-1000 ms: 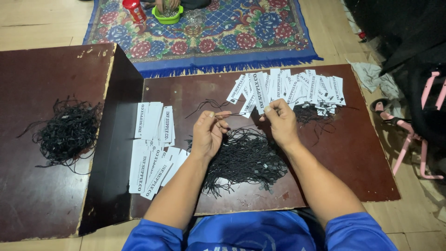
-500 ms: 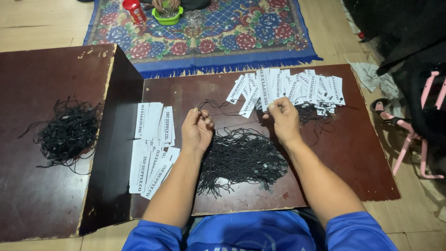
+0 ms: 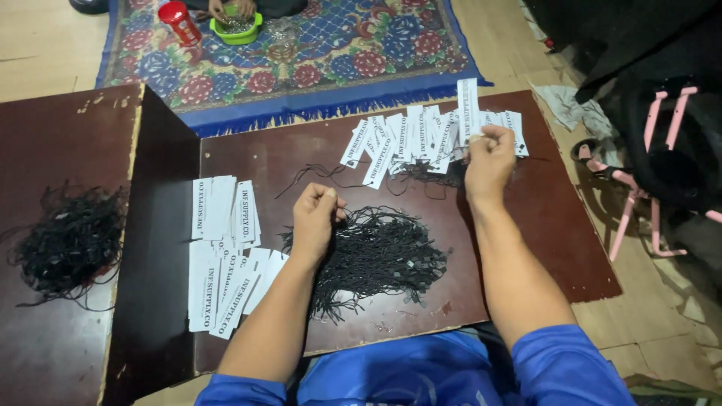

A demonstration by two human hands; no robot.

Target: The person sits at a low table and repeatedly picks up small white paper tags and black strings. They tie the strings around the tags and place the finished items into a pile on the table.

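Head view: I see a green bowl [image 3: 238, 30] on the rug [image 3: 316, 60], contents too small to tell. My right hand [image 3: 489, 162] pinches a white tag [image 3: 468, 113] upright over the tag row [image 3: 406, 139] at the board's [image 3: 526, 225] far edge. My left hand [image 3: 316, 222] is curled narrow, touching the black string pile [image 3: 376, 256] mid-board.

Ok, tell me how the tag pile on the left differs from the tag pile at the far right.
The left tag pile lies untouched beside the left hand, stringless. The far tag pile fans out in a row with black strings under it; the right hand lifts one tag from it. Both hold white printed paper tags.
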